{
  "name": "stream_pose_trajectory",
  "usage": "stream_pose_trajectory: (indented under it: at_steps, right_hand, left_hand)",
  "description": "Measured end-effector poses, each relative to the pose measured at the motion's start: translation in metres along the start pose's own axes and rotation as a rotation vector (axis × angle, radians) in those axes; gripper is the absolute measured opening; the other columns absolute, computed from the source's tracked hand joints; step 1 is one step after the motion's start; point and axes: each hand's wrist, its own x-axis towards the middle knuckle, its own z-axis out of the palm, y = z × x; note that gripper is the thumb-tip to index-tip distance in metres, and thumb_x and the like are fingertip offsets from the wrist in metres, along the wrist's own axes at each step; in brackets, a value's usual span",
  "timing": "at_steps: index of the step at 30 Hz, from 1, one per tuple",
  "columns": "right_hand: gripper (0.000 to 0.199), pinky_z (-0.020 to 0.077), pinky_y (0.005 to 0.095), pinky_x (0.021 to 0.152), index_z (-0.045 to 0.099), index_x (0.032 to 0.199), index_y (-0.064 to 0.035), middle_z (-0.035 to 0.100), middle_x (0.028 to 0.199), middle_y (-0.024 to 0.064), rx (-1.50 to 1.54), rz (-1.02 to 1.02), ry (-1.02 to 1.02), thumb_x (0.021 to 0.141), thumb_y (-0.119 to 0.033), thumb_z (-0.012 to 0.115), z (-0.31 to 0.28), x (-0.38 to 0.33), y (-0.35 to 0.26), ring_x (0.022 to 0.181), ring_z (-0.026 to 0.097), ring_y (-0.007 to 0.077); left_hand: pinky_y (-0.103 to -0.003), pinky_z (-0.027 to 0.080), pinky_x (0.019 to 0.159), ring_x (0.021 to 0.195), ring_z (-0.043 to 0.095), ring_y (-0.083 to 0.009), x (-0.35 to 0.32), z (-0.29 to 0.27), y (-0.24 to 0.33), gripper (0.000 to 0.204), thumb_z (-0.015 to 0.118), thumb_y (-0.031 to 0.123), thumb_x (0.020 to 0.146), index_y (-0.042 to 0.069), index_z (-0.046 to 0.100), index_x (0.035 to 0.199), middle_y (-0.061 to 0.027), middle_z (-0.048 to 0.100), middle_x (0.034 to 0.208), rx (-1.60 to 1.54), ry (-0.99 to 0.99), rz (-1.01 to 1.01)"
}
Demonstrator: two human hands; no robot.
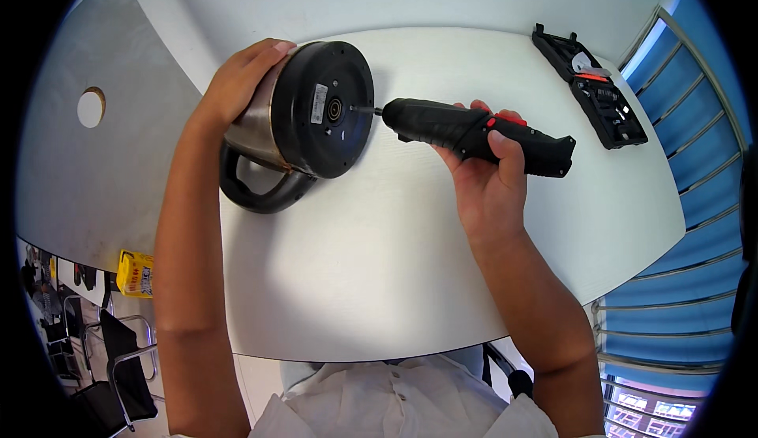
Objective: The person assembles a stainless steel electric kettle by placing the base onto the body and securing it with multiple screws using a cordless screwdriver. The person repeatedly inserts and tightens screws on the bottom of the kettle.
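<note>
An electric kettle [260, 126] with a steel body lies on its side on the white table, its black base [335, 150] facing right and its black handle [264, 197] toward me. My left hand [243, 82] is wrapped over the kettle's upper side, fingers closed against the steel. In my right hand [493, 181] is a black cordless screwdriver [450, 126] with red buttons, held level and pointing left. Its thin bit [367, 110] reaches the base beside the round central connector [335, 109]. Whether the bit sits in a screw is too small to tell.
At the far right of the white table [371, 280] lies an opened black tool case [604, 102] with bits inside. A grey panel [87, 177] with a round hole adjoins on the left, near a yellow box [136, 274]. Chairs [126, 359] stand lower left; metal railings [671, 296] run along the right.
</note>
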Motion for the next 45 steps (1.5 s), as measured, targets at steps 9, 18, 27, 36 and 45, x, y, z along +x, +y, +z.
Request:
stream_pose_trajectory:
  at_steps: [9, 18, 27, 36, 45]
  right_hand:
    - [0.038, 0.0382, 0.0571, 0.106, 0.044, 0.115, -0.0095, 0.048, 0.118, 0.0127, 0.025, 0.005, -0.005, 0.08, -0.002, 0.057, -0.002, 0.0, 0.002, 0.119, 0.048, 0.0302]
    - [0.046, 0.0376, 0.0565, 0.107, 0.041, 0.121, -0.0099, 0.045, 0.125, 0.0136, -0.006, -0.004, -0.009, 0.08, -0.002, 0.057, 0.004, 0.002, -0.003, 0.122, 0.046, 0.0307]
    - [0.045, 0.0357, 0.0554, 0.108, 0.043, 0.126, -0.0092, 0.047, 0.126, 0.013, 0.012, 0.001, -0.018, 0.083, -0.004, 0.058, -0.002, 0.002, -0.004, 0.123, 0.046, 0.0298]
    - [0.039, 0.0454, 0.051, 0.102, 0.049, 0.123, -0.0059, 0.055, 0.119, 0.0126, -0.006, -0.181, 0.047, 0.091, -0.023, 0.062, -0.011, 0.019, -0.051, 0.115, 0.053, 0.0281]
    - [0.032, 0.0486, 0.049, 0.097, 0.05, 0.118, -0.0129, 0.058, 0.119, 0.0139, -0.036, -0.118, -0.034, 0.087, -0.017, 0.058, 0.001, 0.01, -0.057, 0.11, 0.059, 0.0366]
  left_hand:
    - [-0.028, 0.041, 0.091, 0.096, 0.059, -0.016, -0.003, 0.001, 0.006, 0.048, 0.045, 0.046, 0.094, 0.008, 0.066, 0.113, -0.0061, 0.066, 0.104, -0.025, -0.031, -0.002]
    - [-0.027, 0.041, 0.093, 0.099, 0.059, -0.0168, 0.002, -0.003, 0.004, 0.048, 0.045, 0.044, 0.094, 0.006, 0.065, 0.115, -0.0067, 0.066, 0.106, -0.04, -0.073, 0.024]
    - [-0.029, 0.04, 0.096, 0.103, 0.059, -0.0194, -0.003, -0.004, 0.0, 0.05, 0.047, 0.046, 0.093, 0.007, 0.065, 0.118, -0.0091, 0.067, 0.111, 0.028, 0.002, 0.008]
    - [-0.03, 0.038, 0.099, 0.108, 0.058, -0.0207, -0.009, -0.006, 0.002, 0.049, 0.046, 0.043, 0.094, 0.004, 0.063, 0.119, -0.0121, 0.066, 0.113, 0.024, 0.011, 0.04]
    - [-0.029, 0.038, 0.099, 0.107, 0.057, -0.0197, -0.009, -0.007, -0.003, 0.048, 0.046, 0.041, 0.095, 0.004, 0.063, 0.119, -0.0115, 0.066, 0.113, -0.008, -0.002, 0.071]
